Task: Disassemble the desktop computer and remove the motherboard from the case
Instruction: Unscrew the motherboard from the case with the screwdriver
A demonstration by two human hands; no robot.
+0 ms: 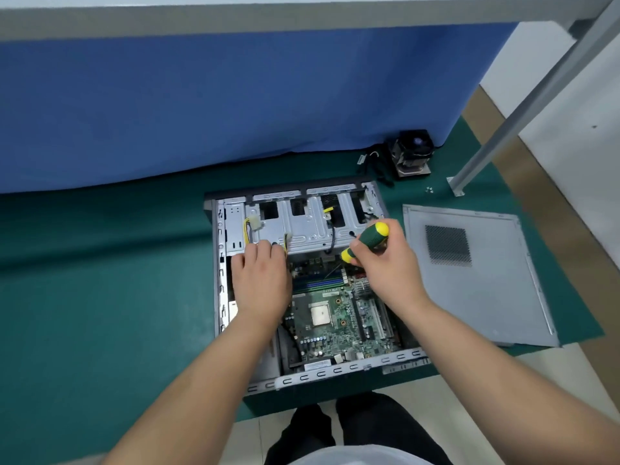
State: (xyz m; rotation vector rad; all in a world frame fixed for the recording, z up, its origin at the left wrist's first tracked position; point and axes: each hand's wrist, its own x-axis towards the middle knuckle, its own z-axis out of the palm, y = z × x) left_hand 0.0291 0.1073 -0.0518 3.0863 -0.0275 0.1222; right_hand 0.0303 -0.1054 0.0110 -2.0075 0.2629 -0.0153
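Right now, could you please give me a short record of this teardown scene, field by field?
case: open computer case lying on the green mat
motherboard: motherboard still inside the case, CPU socket bare
right hand: right hand grips a green-and-yellow screwdriver, tip angled down toward the board
left hand: left hand rests on the board's left edge beside the drive cage
removed parts: side panel right of the case; cooler fan behind it
loose screws: small screws near the table leg
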